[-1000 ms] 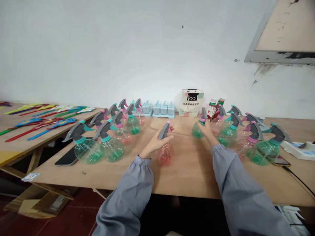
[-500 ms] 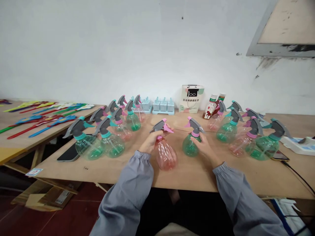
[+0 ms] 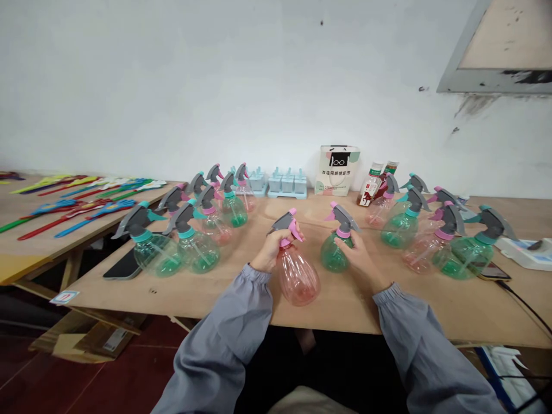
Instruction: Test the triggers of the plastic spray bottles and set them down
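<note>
My left hand [image 3: 272,246] is closed around the neck of a pink spray bottle [image 3: 298,277], whose grey head carries a pink trigger and collar. The bottle leans, its base toward the lower right. To its right, a green spray bottle [image 3: 332,256] with a pink collar is gripped by my right hand [image 3: 357,253], thumb on the near side and the other fingers partly hidden. On the left stand several more bottles, the nearest a green one with a teal collar [image 3: 198,253]. Others stand on the right, among them a pink one [image 3: 425,251].
Along the wall are light-blue popsicle molds [image 3: 287,185], a paper bag [image 3: 337,171] and bottles of red-brown liquid [image 3: 368,187]. A dark phone [image 3: 123,265] lies at left; another phone [image 3: 494,271] with a cable lies at right. Colourful hand-shaped sticks [image 3: 64,218] cover the left table.
The pink bottle in my left hand has tilted more, its base swinging right and slightly toward me. My right hand keeps its hold on the green bottle. The view has shifted slightly.
</note>
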`<state>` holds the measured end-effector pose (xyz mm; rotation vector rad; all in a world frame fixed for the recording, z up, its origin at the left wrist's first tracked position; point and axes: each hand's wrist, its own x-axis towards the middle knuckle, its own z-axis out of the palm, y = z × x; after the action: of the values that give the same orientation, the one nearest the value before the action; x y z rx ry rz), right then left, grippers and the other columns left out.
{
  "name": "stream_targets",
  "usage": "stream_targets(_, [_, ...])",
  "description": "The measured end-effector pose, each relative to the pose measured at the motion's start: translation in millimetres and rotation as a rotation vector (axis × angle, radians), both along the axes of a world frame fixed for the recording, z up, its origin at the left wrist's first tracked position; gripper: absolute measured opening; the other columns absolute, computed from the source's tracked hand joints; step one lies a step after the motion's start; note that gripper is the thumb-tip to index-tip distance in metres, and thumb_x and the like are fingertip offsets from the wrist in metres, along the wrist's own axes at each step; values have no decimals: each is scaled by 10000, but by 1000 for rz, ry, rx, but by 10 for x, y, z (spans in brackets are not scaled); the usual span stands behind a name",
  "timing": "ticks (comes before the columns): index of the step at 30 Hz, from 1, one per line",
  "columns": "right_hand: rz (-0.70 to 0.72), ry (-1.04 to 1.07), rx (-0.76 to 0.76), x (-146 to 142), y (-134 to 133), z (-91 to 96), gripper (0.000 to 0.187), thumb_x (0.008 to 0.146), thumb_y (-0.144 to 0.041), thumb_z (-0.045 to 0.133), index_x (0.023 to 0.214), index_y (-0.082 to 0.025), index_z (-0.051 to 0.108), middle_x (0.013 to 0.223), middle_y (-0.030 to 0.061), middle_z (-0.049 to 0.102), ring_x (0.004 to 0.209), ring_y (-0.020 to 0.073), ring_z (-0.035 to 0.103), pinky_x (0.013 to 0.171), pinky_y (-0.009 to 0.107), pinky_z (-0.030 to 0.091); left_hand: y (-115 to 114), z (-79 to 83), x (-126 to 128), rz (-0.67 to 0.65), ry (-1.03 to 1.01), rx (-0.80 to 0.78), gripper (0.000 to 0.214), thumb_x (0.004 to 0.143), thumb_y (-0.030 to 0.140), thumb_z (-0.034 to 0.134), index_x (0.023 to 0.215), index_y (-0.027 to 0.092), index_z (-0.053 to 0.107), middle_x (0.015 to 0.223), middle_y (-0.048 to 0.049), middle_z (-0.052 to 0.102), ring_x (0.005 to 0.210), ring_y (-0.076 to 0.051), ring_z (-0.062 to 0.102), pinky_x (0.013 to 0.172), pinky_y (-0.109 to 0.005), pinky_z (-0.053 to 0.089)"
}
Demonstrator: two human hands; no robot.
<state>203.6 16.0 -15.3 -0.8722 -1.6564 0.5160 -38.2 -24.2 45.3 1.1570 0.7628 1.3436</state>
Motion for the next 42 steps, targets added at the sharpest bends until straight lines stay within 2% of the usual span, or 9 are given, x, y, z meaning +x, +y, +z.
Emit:
stream_targets(3, [-15,5,3,-11,11,-17,309,829,-524,708,973,-251,729,958,58,773,919,260,724,880,447,594,-15,11,6,-84,-26,17,264,501,222,563,759,202,611,845,-72,721,985,-296,713,836,-410,566])
stream_targets(6, [-18,9,1,-13,15,-30,313,831,-521,708,986,-250,729,974,61,777,937,262,726,896,448,591,-11,17,0,-23,-49,33,331,529,233,569,856,212,608,853,-58,701,1006,-287,704,848,-403,549])
stream_targets(11, [-25,3,-17,-13,9,-38,370,824,-559,701,998,-234,726,1018,90,778,967,286,727,921,477,581,38,3,-28,149,-48,78,177,532,241,581,700,213,532,705,-8,599,823,-200,678,760,-310,532])
stream_targets(17, [-21,21,-24,-24,7,-43,350,830,-550,705,1008,-250,725,1019,76,776,975,275,724,938,471,577,80,-16,-27,86,-14,107,249,548,282,551,785,221,592,768,-39,671,878,-247,698,744,-342,521])
stream_targets(24, [-28,17,-12,-21,16,-58,365,829,-552,709,1007,-234,731,1025,80,782,977,275,723,938,469,572,-12,41,-33,105,9,63,163,509,250,549,665,208,572,695,-33,638,762,-220,666,632,-315,514])
stream_targets(29, [-17,20,-24,-15,13,-62,376,830,-555,711,1012,-226,726,1037,85,782,983,275,723,950,473,566,15,63,-13,76,-18,120,250,508,262,551,748,213,601,728,-34,677,839,-247,697,764,-365,545])
stream_targets(34, [-32,22,-27,-15,15,-60,374,825,-554,714,1008,-228,728,1029,88,779,978,284,724,953,492,566,-12,66,-59,168,-36,186,111,506,263,543,607,221,522,615,-7,572,723,-197,644,752,-338,532])
stream_targets(37, [-21,24,-27,-15,21,-64,364,827,-549,714,1001,-230,732,1016,83,778,967,277,724,928,473,576,-25,62,-107,223,34,228,105,548,277,556,638,224,568,655,-9,616,713,-187,635,774,-338,536])
stream_targets(42, [-23,21,-44,-15,32,-71,362,821,-540,716,997,-224,729,1022,92,776,964,285,726,921,477,573,39,91,-290,396,358,351,259,689,230,597,918,213,718,953,-46,758,841,-201,683,812,-334,539])
